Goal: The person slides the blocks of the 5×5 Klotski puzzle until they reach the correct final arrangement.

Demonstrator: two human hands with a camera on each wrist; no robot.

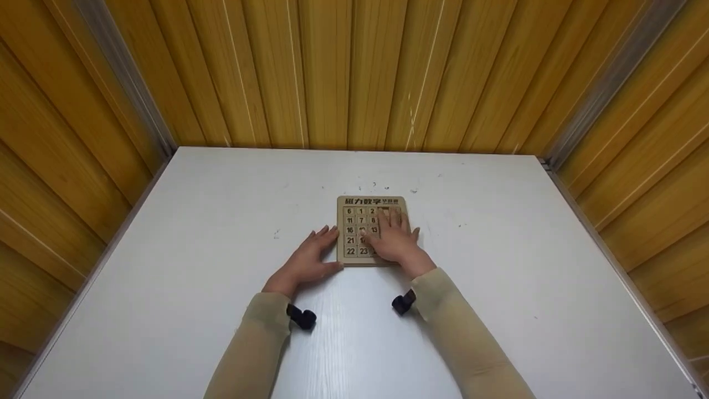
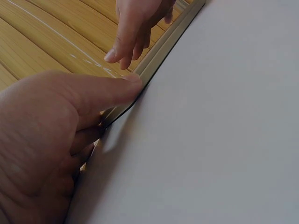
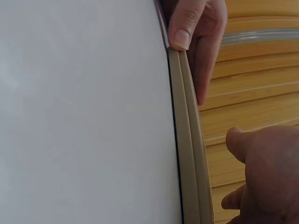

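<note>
A wooden number sliding puzzle (image 1: 341, 244) lies flat on the white table, printed characters along its far edge. Numbered tiles (image 1: 350, 240) fill its visible left columns; the right columns are mostly covered. My left hand (image 1: 310, 257) holds the board's near left corner, thumb on the near edge and fingers along the left side. Over the right part of the tiles spreads my right hand (image 1: 397, 242), fingers extended and thumb near the middle column. In the right wrist view the board's near edge (image 3: 187, 130) shows side-on, left thumb (image 3: 182, 39) at its corner.
The white table (image 1: 194, 221) carries small dark marks behind the puzzle. Yellow wood-patterned panels (image 1: 321, 72) stand round its back and sides, with metal posts at the back corners. Each sleeve cuff bears a small black camera (image 1: 302, 318).
</note>
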